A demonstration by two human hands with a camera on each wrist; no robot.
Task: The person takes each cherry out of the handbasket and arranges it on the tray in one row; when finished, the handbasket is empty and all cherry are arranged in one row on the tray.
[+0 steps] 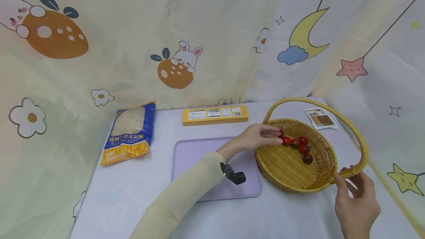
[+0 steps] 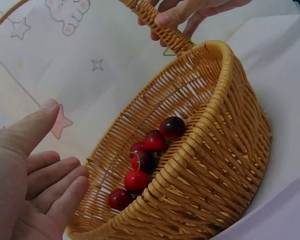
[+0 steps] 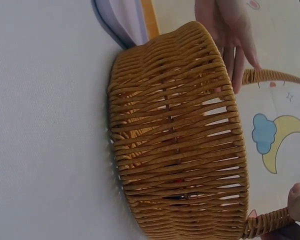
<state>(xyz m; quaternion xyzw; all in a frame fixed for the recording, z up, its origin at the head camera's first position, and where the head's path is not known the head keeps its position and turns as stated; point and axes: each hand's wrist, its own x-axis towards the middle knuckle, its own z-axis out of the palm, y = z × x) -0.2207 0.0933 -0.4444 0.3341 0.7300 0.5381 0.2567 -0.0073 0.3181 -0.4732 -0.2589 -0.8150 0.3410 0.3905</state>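
A round wicker basket [image 1: 289, 167] with a tall arched handle [image 1: 345, 119] stands on the right of the table, tipped slightly in the head view. Several dark red cherries [image 1: 307, 158] lie inside; one shows a thin stem in the left wrist view. My right hand [image 1: 358, 200] grips the foot of the handle at the basket's near right side, thumb on one face and fingers behind. Over the left rim reaches my left hand [image 1: 257, 137], its fingers loosely extended near the cherries. In the left wrist view that hand [image 2: 35, 175] holds nothing.
A lilac tray [image 1: 186, 161] lies left of the basket, under my left forearm. Behind it is a yellow box [image 1: 216, 121]. A blue and yellow pasta bag [image 1: 127, 134] lies at the left, and a small white and brown packet [image 1: 320, 118] behind the basket. Printed cloth surrounds the table.
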